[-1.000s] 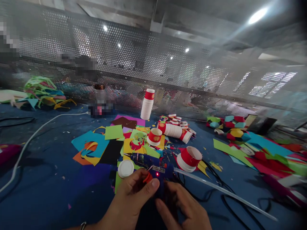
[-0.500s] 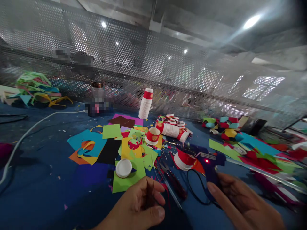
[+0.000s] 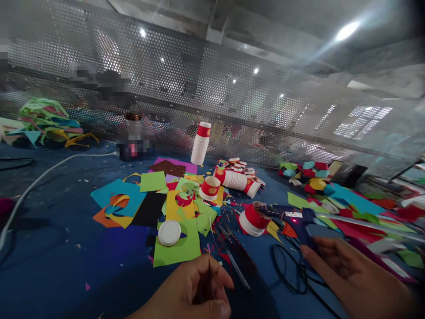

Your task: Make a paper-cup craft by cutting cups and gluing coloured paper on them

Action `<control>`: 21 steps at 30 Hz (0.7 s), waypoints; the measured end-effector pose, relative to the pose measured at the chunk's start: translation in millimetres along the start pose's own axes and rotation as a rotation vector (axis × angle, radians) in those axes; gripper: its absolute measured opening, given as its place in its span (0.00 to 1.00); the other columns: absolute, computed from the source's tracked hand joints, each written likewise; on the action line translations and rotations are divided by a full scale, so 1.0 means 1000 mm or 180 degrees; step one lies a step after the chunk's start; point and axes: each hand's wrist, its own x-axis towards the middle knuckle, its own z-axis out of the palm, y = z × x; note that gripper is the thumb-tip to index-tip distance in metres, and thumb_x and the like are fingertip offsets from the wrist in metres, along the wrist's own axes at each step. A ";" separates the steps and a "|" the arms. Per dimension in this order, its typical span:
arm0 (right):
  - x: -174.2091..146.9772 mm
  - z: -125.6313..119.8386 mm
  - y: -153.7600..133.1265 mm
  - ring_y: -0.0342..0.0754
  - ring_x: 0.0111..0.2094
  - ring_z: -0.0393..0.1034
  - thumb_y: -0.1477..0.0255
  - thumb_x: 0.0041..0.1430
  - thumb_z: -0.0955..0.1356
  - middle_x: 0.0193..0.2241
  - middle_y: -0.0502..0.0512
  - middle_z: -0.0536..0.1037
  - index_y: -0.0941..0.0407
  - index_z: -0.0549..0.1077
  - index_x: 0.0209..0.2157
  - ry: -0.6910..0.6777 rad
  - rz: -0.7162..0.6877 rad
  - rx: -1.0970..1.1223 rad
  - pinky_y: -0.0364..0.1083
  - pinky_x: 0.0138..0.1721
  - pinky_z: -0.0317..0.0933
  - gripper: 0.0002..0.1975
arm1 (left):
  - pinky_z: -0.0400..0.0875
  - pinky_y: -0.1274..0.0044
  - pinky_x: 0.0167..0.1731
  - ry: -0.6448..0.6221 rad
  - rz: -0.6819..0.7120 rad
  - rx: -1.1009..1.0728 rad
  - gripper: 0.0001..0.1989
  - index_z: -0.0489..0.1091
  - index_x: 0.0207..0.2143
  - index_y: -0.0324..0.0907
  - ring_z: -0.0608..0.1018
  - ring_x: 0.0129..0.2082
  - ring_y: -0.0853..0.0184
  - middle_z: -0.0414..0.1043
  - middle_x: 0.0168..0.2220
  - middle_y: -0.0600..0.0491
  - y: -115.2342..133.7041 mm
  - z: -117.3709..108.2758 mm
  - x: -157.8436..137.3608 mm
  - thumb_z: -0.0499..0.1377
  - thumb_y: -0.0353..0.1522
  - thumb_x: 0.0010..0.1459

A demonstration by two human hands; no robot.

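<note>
My right hand [image 3: 358, 274] is closed round the handle of a dark blue hot glue gun [image 3: 307, 228], whose small red light is on. A long clear glue stick [image 3: 361, 223] juts from its back. The gun's nozzle end is by an upside-down red and white paper cup [image 3: 252, 225]; whether they touch I cannot tell. My left hand [image 3: 195, 288] is loosely curled low in the middle, thumb apart from the fingers, with nothing visible in it. Just beyond it lie scissors [image 3: 244, 254], a thin grey rod [image 3: 236, 263] and a green paper sheet [image 3: 189, 250] bearing a white round piece [image 3: 169, 233].
An upright stack of paper cups [image 3: 200, 148] stands at the back, near a fallen stack [image 3: 234, 179] and a single cup [image 3: 210, 189]. Coloured paper scraps [image 3: 121, 197] cover the blue table [image 3: 49, 248]. A black cord [image 3: 288, 288] loops beside my right hand. Behind rises a perforated metal screen [image 3: 159, 79].
My right hand has shifted right with the glue gun, drawing its nozzle back toward the upside-down cup. More of the black cord now shows. My left hand has barely moved.
</note>
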 end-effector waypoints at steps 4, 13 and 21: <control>0.013 -0.008 -0.018 0.55 0.23 0.76 0.41 0.46 0.67 0.24 0.53 0.81 0.51 0.77 0.33 -0.0408 0.0012 -0.0316 0.49 0.23 0.68 0.28 | 0.58 0.78 0.33 -0.0097 -0.0069 0.0102 0.22 0.68 0.40 0.41 0.70 0.31 0.72 0.69 0.32 0.56 0.001 0.001 -0.001 0.69 0.45 0.51; 0.027 0.001 -0.038 0.54 0.27 0.75 0.45 0.48 0.67 0.26 0.53 0.80 0.52 0.77 0.34 -0.0570 -0.0135 -0.0201 0.49 0.28 0.65 0.25 | 0.55 0.78 0.31 -0.0477 -0.0389 0.0228 0.19 0.72 0.36 0.43 0.67 0.29 0.72 0.68 0.31 0.56 -0.002 -0.004 0.002 0.69 0.46 0.51; 0.033 -0.002 -0.032 0.58 0.32 0.78 0.41 0.49 0.65 0.34 0.55 0.83 0.49 0.80 0.40 -0.0438 -0.0158 -0.0138 0.53 0.33 0.68 0.30 | 0.54 0.78 0.29 -0.0234 -0.0318 0.0520 0.18 0.71 0.33 0.42 0.64 0.27 0.73 0.66 0.29 0.57 0.015 0.001 -0.003 0.67 0.47 0.53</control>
